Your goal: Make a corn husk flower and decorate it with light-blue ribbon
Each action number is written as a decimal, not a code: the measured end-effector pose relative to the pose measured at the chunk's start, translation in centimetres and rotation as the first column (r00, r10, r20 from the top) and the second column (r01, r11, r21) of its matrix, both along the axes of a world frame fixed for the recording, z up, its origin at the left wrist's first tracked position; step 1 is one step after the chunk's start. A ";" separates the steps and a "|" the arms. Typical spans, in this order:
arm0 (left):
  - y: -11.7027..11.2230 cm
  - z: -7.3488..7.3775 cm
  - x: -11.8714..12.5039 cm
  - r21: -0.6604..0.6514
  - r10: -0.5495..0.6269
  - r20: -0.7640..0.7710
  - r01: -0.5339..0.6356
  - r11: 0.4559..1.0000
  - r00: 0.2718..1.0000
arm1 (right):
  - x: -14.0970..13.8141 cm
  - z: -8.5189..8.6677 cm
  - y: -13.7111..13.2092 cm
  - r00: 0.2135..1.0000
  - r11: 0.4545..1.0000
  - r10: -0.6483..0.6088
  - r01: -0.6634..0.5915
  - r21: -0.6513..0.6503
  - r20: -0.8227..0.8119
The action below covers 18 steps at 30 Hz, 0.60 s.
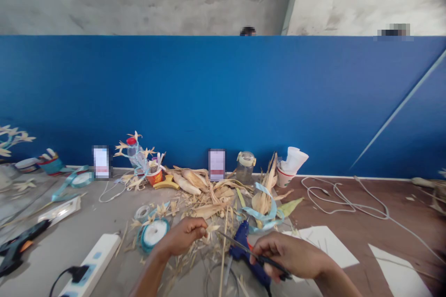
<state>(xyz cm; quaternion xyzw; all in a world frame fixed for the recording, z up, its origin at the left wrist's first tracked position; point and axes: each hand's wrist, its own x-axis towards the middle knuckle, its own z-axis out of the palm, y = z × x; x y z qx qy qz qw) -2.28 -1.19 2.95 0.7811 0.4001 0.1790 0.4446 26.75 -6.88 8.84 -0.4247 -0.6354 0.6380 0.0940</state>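
My left hand (184,236) is closed in a pinch on a small piece of dry corn husk (212,229). My right hand (291,255) grips a pair of black scissors (244,249), whose blades point left towards the husk piece. Both hands hover over a litter of husk scraps (209,204) on the table. A blue glue gun (245,253) lies just under the scissors. A thin stick (223,250) lies between the hands.
A white power strip (92,260) and a black glue gun (17,247) lie at the left. Ribbon spools (153,233), a bottle (134,151), cups (287,174), a glass jar (245,167), white cables (348,199) and white sheets (327,243) surround the work spot. A blue partition (223,102) stands behind.
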 end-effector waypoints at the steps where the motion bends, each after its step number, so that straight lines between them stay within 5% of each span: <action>1: 0.0 0.0 0.0 -0.002 0.001 0.001 -0.001 1.000 1.000 | 0.0 0.0 0.0 1.000 1.000 0.004 -0.004 -0.007 -0.003; 18: -0.2 0.1 0.2 0.002 -0.039 -0.001 0.039 0.999 0.999 | -0.7 -2.1 0.7 0.996 0.995 -0.060 0.054 -0.088 -0.066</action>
